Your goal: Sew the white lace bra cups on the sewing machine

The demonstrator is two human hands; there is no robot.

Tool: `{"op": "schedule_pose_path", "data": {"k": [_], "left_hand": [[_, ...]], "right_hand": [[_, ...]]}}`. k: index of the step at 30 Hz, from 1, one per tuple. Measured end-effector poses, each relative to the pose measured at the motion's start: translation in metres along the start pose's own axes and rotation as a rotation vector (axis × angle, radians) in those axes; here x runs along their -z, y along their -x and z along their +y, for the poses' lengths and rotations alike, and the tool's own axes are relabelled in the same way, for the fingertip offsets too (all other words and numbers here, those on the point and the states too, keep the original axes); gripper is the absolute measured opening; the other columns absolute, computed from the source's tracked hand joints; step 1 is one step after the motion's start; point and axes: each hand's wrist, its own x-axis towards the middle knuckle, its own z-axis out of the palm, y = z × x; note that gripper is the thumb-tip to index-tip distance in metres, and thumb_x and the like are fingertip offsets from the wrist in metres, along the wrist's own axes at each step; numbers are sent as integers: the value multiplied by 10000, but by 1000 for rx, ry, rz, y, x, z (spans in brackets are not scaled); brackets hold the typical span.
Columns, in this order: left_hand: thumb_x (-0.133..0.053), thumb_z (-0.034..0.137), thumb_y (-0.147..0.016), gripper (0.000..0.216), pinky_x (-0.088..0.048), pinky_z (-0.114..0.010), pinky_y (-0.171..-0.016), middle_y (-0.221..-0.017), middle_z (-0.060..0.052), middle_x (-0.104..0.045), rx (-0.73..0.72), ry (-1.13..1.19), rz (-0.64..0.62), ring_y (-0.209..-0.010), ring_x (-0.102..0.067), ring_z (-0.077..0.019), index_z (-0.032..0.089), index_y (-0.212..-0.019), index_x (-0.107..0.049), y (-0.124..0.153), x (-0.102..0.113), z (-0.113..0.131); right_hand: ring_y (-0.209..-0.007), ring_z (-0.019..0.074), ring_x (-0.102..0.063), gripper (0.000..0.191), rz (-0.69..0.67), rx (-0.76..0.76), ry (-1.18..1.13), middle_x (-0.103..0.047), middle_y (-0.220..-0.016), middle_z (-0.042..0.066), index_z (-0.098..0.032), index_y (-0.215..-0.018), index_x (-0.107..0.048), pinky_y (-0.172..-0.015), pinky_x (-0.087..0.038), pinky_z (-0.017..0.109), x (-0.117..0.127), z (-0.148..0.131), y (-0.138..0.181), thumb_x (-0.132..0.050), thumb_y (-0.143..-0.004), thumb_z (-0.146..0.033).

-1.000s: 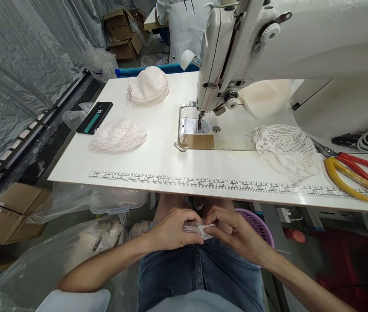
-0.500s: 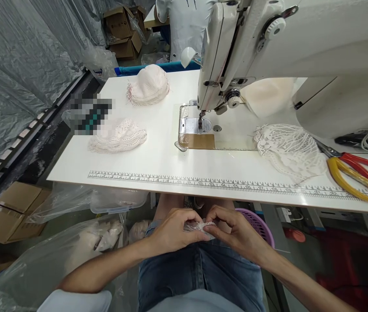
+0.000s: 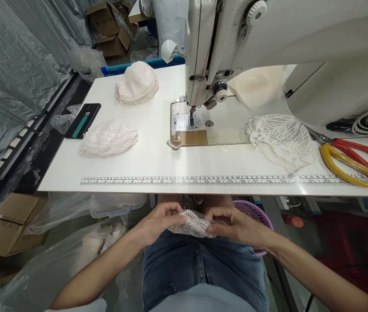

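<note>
Between my hands, over my lap and below the table's front edge, a piece of white lace fabric (image 3: 193,223) is stretched out. My left hand (image 3: 162,221) pinches its left end between thumb and fingers. At the other end, my right hand (image 3: 227,223) grips the lace the same way. A row of small holes shows along its upper border. On the table, lace pieces (image 3: 109,139) lie at the left, and a stack of pale cup-shaped pieces (image 3: 137,83) sits behind them. More white lace (image 3: 283,141) rests to the right of the needle.
A sewing machine (image 3: 223,47) stands over the white table (image 3: 151,162), which has a printed ruler (image 3: 203,181) along its front. Scissors (image 3: 353,158) with red and yellow handles lie at the right. A black phone-like object (image 3: 82,121) is at the left. A purple basket (image 3: 255,214) stands below.
My hands have moved apart, my left hand going left, and more of the lace now shows spread between them. The camera view has shifted slightly.
</note>
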Motion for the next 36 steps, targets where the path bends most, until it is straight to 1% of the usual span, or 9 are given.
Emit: {"op": "schedule_pose_path", "data": {"k": [3, 6, 9, 11, 19, 23, 29, 33, 36], "left_hand": [[-775, 301, -600, 313, -334, -187, -577, -597, 29, -528, 10, 119, 17, -584, -461, -76, 139, -607, -508, -2, -1, -1], [-777, 289, -599, 317, -344, -198, -572, -597, 24, -547, 15, 179, 29, -580, -481, -84, 146, -611, -495, -3, -1, -4], [-786, 279, -585, 320, -358, -201, -577, -595, 20, -565, 10, 214, 46, -579, -498, -87, 145, -605, -497, -3, -1, -5], [-791, 278, -575, 323, -363, -202, -581, -590, 18, -574, 8, 222, 53, -576, -504, -88, 142, -600, -499, -3, -1, -5], [-778, 277, -595, 288, -335, -186, -584, -591, 33, -551, -21, 82, 69, -580, -478, -71, 132, -608, -530, -1, 6, -4], [-779, 290, -593, 298, -336, -189, -594, -593, 38, -538, -17, 64, 83, -587, -475, -73, 136, -615, -525, -1, 8, -4], [-773, 300, -613, 295, -348, -198, -596, -608, 28, -549, 2, 62, 50, -597, -489, -82, 136, -633, -529, 0, 6, -3], [-773, 296, -618, 294, -348, -195, -593, -609, 26, -543, -17, 52, 38, -594, -480, -76, 130, -632, -531, 1, 4, -2], [-776, 308, -616, 304, -339, -189, -584, -604, 31, -526, -25, 29, 48, -585, -460, -70, 130, -627, -530, 1, 5, -3]], "right_hand": [[-676, 121, -451, 281, -11, 38, 0, -511, -726, -7, -180, -809, -601, -624, -351, 235, 2, 2, -1, -544, -839, -453], [-691, 126, -450, 324, -9, 73, 24, -511, -740, -1, -175, -821, -592, -640, -357, 242, 3, 4, -1, -492, -862, -481], [-709, 131, -459, 336, -4, 56, 50, -531, -766, 8, -166, -836, -597, -638, -366, 239, 1, 5, -2, -541, -823, -497], [-691, 125, -451, 326, 10, 41, 65, -523, -742, 1, -160, -804, -595, -621, -361, 233, 0, 6, -3, -576, -798, -485], [-600, 95, -369, 247, 28, 37, 100, -440, -664, -36, -163, -725, -537, -556, -297, 220, -2, 5, -3, -613, -778, -391], [-620, 97, -388, 239, 25, 62, 94, -444, -678, -36, -164, -722, -519, -585, -317, 220, -1, 4, -3, -613, -785, -375], [-745, 129, -469, 229, -13, 89, 74, -507, -808, -2, -166, -804, -556, -674, -362, 239, -1, 2, -1, -614, -797, -388], [-735, 128, -463, 277, -47, 111, 45, -503, -800, 6, -157, -850, -599, -651, -356, 240, -3, 6, -6, -521, -860, -423], [-697, 119, -447, 285, -20, 113, 28, -479, -762, -4, -150, -784, -614, -618, -344, 235, -5, 12, -10, -555, -835, -424]]}}
